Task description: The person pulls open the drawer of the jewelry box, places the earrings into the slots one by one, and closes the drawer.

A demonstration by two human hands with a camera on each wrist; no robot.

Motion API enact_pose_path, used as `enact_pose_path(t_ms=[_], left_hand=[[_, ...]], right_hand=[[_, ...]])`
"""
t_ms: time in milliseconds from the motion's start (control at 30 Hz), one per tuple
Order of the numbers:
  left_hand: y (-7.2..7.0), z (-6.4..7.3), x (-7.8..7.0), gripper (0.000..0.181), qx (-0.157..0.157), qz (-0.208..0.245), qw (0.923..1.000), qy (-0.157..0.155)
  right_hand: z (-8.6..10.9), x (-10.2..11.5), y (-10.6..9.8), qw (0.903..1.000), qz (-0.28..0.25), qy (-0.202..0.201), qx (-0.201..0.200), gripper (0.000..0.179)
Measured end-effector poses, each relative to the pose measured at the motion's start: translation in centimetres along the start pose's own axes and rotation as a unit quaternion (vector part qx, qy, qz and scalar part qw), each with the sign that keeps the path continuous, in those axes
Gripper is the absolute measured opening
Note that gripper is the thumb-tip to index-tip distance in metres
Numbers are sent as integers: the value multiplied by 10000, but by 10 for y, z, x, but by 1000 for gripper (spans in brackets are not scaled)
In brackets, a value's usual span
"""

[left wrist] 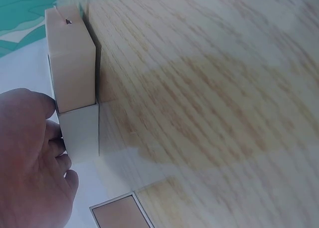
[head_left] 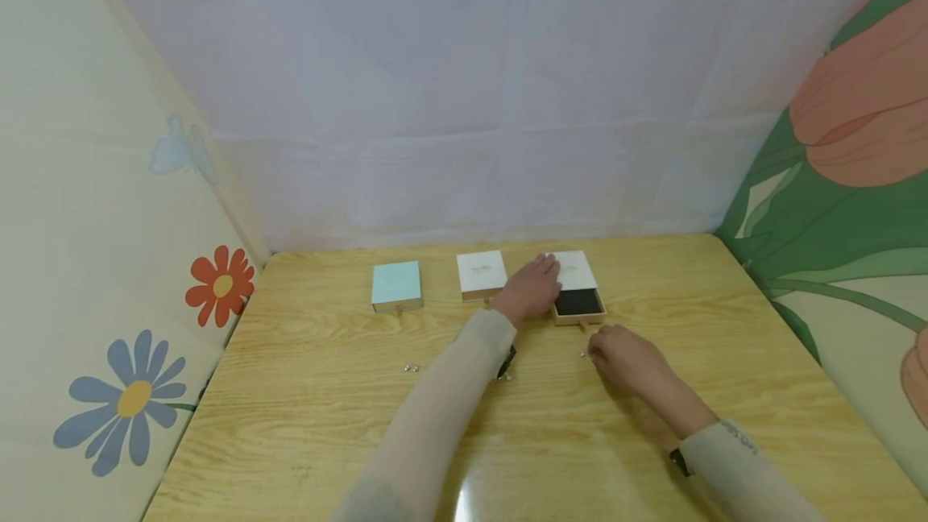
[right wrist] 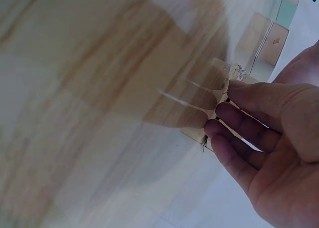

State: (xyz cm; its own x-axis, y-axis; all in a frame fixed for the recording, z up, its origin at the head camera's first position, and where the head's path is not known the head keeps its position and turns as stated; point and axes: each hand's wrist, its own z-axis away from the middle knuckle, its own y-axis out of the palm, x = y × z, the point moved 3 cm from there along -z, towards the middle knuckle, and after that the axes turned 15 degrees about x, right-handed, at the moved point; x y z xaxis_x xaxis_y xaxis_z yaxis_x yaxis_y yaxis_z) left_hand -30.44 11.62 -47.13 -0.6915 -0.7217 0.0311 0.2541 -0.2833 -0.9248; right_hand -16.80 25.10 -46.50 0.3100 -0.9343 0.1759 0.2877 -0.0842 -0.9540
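Note:
In the head view a white box [head_left: 573,268] stands at the right of the row with its drawer [head_left: 577,302] pulled out, showing a black lining. My left hand [head_left: 532,287] rests against this box's left part, fingers stretched out over it. The left wrist view has the same hand [left wrist: 30,158] touching the box's white sleeve [left wrist: 79,133]. Just in front of the drawer, my right hand [head_left: 629,358] pinches a small shiny earring [right wrist: 240,71] between thumb and forefinger. The right hand's other fingers are partly bent in the right wrist view. Fingers hide part of the earring.
A second white box [head_left: 482,274] and a mint-green box [head_left: 396,285] stand to the left, both with drawers pushed in. Two small silver pieces [head_left: 411,368] lie on the wooden table [head_left: 304,425]. More small silver pieces [head_left: 506,378] lie beside the left cuff, partly hidden.

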Motion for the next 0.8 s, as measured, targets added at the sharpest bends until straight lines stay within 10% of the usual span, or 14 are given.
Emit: enact_pose_path(t_ms=[800], left_hand=[[0,0,1,56,72,26,10000,29]], right_hand=[[-3,-6,-12,9963,-679,151,512,6]])
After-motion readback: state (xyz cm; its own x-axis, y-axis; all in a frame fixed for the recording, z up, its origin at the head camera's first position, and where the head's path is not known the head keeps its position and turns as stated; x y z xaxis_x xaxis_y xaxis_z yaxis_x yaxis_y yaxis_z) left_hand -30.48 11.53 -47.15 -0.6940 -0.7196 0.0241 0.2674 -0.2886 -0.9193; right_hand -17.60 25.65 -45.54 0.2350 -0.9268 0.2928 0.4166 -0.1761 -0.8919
